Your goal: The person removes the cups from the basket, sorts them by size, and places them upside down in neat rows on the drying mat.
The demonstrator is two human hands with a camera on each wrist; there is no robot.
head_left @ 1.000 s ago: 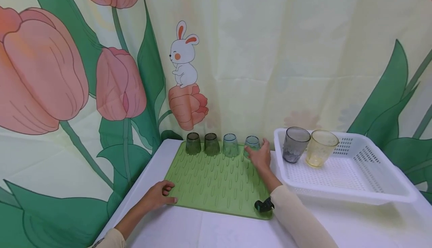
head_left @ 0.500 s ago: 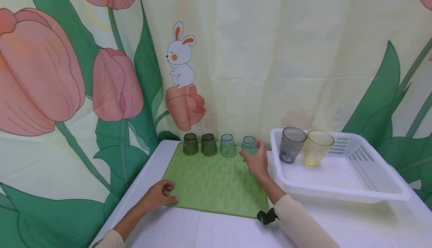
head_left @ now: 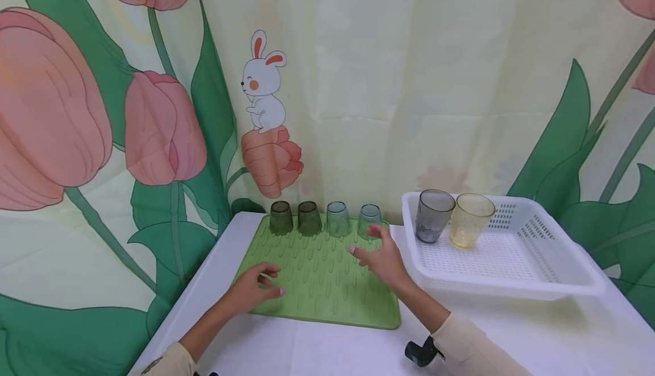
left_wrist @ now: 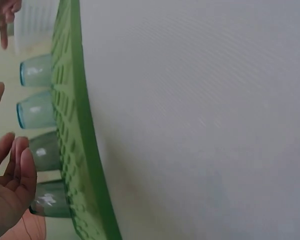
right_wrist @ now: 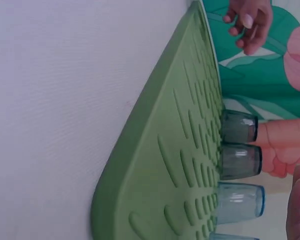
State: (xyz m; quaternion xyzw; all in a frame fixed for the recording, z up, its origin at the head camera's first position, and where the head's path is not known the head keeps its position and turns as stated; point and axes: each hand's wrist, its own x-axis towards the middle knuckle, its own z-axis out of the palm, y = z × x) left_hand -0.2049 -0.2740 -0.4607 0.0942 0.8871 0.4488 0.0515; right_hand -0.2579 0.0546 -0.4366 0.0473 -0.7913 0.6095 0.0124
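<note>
Green mat (head_left: 317,290): rightmost glass (head_left: 369,215) beyond right fingers (head_left: 379,231)

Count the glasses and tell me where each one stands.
6. In a row on the mat, left to right: dark glass, second dark glass, blue glass, second blue glass. In the basket: gray glass, yellow glass. None seems hidden.

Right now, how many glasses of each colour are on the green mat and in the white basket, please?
Dark glasses on the mat: 2
Light blue glasses on the mat: 2
Grey glass in the basket: 1
Yellow glass in the basket: 1
Total: 6
</note>
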